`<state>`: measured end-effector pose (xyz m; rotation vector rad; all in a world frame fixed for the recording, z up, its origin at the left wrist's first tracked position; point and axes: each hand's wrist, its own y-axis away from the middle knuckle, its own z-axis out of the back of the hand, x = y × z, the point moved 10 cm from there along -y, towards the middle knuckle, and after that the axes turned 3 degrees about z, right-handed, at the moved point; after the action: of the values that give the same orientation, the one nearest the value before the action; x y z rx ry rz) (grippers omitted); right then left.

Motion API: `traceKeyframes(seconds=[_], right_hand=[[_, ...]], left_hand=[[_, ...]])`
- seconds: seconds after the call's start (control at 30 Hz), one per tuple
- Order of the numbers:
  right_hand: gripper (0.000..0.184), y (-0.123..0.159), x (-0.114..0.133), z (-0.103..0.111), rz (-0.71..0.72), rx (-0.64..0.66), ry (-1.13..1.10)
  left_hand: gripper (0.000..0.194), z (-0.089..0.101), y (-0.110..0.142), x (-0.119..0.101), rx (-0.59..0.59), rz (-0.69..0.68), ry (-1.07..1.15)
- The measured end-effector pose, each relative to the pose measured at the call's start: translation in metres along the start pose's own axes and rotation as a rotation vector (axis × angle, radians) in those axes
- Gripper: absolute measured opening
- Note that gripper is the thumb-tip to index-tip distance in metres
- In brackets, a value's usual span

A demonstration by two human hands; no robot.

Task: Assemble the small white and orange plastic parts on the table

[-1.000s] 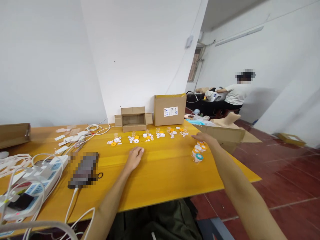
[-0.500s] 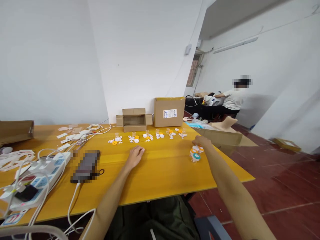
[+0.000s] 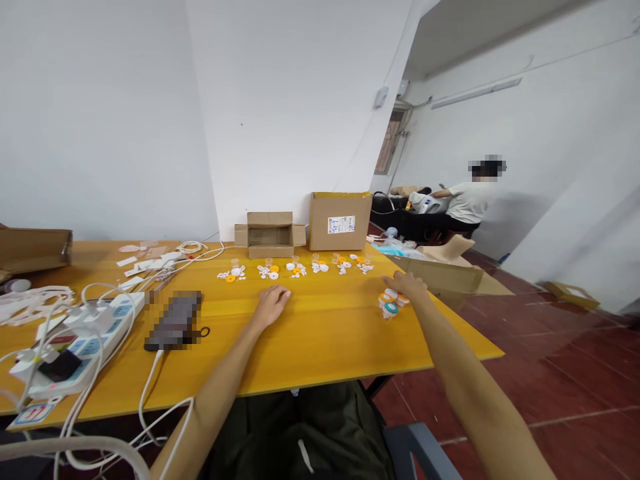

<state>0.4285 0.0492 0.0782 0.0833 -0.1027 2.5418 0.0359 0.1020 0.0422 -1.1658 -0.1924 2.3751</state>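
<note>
My left hand (image 3: 271, 305) rests on the yellow table, its fingers loosely bent and apart, with nothing visible in them. My right hand (image 3: 406, 285) reaches over the table's right side, fingers stretched leftward just behind a cluster of small jars. A teal-lidded jar (image 3: 389, 309) stands at the front of this cluster; orange and white lids show behind it. Beyond my hands runs a row of small sets: clear cups (image 3: 235, 264), orange rings (image 3: 231, 279), white discs (image 3: 324, 268) and tiny white pieces (image 3: 265, 271).
An open cardboard box (image 3: 270, 251) and a larger closed carton (image 3: 340, 223) stand against the wall. On the left lie a phone (image 3: 175, 320), a power strip (image 3: 95, 343) and tangled white cables. Another open carton (image 3: 450, 275) is beyond the right edge. A person (image 3: 467, 203) sits farther back.
The view has shifted slightly, moving the table up in the picture. My right hand's fingers reach a little farther left past the jars. My left hand stays on the table.
</note>
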Motion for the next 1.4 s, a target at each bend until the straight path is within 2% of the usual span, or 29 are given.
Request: traceKeyframes(seconds=[0.07, 0.23, 0.33, 0.47, 0.53, 0.6, 0.73, 0.8, 1.0, 1.1, 1.2, 1.4], right_hand=[[0.048, 0.009, 0.009, 0.006, 0.021, 0.025, 0.052], [0.042, 0.035, 0.043, 0.022, 0.255, 0.037, 0.184], [0.040, 0.051, 0.049, 0.024, 0.291, 0.031, 0.236], [0.043, 0.074, 0.061, 0.033, 0.320, -0.154, 0.282], [0.043, 0.082, 0.066, 0.029, 0.318, -0.186, 0.271], [0.037, 0.085, 0.070, 0.021, 0.298, -0.160, 0.254], [0.025, 0.082, 0.075, 0.008, 0.275, -0.111, 0.229], [0.026, 0.080, 0.076, 0.005, 0.277, -0.121, 0.240], [0.021, 0.081, 0.094, 0.001, 0.434, -0.228, 0.237], [0.022, 0.087, 0.114, 0.000, 0.534, -0.251, 0.198], [0.025, 0.096, 0.143, -0.005, 0.647, -0.216, 0.110], [0.025, 0.128, 0.214, -0.030, 0.822, -0.085, -0.306]], left_hand=[[0.021, -0.001, 0.000, 0.000, 0.008, 0.000, -0.014], [0.022, -0.003, 0.001, -0.001, 0.028, 0.007, -0.042], [0.022, -0.003, 0.002, -0.001, 0.025, 0.000, -0.032], [0.021, -0.003, 0.002, 0.000, 0.014, -0.011, -0.018], [0.021, -0.003, 0.002, 0.000, 0.013, -0.017, -0.015], [0.021, -0.003, 0.002, 0.001, 0.015, -0.019, -0.015], [0.022, -0.004, 0.002, 0.001, 0.015, -0.029, -0.017], [0.022, -0.005, 0.001, 0.001, 0.015, -0.035, -0.015], [0.020, -0.004, 0.001, 0.003, -0.003, -0.039, 0.001], [0.018, -0.003, 0.000, 0.003, -0.007, -0.047, 0.014], [0.017, -0.002, 0.000, 0.001, -0.007, -0.050, 0.054], [0.019, 0.004, 0.002, -0.007, -0.031, -0.085, 0.197]])
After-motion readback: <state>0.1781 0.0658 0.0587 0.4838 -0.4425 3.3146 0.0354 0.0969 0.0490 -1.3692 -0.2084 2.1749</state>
